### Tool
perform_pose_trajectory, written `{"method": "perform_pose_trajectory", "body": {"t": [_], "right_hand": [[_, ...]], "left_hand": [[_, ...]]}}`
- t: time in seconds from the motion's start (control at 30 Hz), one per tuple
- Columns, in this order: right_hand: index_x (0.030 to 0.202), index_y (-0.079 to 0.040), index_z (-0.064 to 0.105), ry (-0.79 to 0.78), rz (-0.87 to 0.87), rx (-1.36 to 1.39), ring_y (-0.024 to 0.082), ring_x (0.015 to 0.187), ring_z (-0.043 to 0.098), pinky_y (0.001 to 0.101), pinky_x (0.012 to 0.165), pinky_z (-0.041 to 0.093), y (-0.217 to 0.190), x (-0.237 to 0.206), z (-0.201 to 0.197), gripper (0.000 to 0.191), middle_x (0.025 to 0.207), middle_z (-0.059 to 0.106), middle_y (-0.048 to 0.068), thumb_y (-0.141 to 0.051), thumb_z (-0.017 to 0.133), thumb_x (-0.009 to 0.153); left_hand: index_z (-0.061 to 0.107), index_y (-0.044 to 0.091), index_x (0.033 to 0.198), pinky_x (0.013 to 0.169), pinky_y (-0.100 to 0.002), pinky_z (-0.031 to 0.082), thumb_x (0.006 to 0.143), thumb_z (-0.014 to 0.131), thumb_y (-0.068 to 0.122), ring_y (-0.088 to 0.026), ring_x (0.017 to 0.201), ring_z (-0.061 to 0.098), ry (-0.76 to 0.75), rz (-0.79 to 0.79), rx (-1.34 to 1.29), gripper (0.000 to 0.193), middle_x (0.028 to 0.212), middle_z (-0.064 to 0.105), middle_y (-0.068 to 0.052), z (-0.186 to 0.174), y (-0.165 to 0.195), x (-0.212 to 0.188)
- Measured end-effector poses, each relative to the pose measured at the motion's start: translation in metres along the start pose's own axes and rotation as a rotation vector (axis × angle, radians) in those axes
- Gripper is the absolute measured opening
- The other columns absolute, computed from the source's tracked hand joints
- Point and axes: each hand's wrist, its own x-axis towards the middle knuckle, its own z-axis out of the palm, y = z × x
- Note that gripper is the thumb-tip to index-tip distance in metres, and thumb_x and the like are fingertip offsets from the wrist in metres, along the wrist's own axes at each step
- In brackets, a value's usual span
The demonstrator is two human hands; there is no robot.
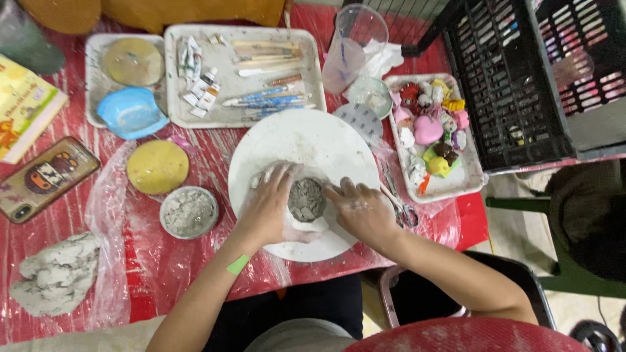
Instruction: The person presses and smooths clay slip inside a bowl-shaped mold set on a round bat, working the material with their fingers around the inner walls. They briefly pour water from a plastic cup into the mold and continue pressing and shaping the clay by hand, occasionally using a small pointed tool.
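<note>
Cupping the little grey clay bowl (306, 199) in the middle of the round white board (306, 140), the left hand (266, 207) and right hand (362, 208) hold its sides, and squeezing too hard could squash its soft wall toward 6 o'clock.

Grey clay (306, 199) sits on a white round board (313, 140), over what looks like red plastic-covered table (147, 261).
</note>
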Motion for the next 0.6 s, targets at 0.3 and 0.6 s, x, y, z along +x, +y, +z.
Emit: {"method": "perform_pose_trajectory", "body": {"t": [0.3, 0.6], "right_hand": [[0.129, -0.021, 0.067, 0.037, -0.027, 0.077, 0.024, 0.072, 0.071, 0.0373, 0.057, 0.058, 0.006, 0.011, 0.004, 0.057, 0.098, 0.068, 0.008, -0.012, 0.065, 0.073], [0.129, -0.02, 0.068, 0.057, -0.065, 0.056, 0.023, 0.066, 0.07, 0.0364, 0.052, 0.057, 0.013, 0.003, -0.001, 0.051, 0.086, 0.065, 0.006, -0.011, 0.065, 0.079]], "left_hand": [[0.019, 0.012, 0.157, 0.115, -0.064, 0.023, 0.045, 0.09, 0.076, -0.041, 0.151, 0.024, -0.144, -0.11, 0.073, 0.147, 0.163, 0.023, -0.021, -0.002, -0.003, 0.002], [0.021, 0.017, 0.156, 0.118, -0.061, 0.022, 0.042, 0.09, 0.075, -0.039, 0.15, 0.026, -0.146, -0.122, 0.116, 0.146, 0.161, 0.025, -0.02, -0.006, 0.0, 0.002]]}}
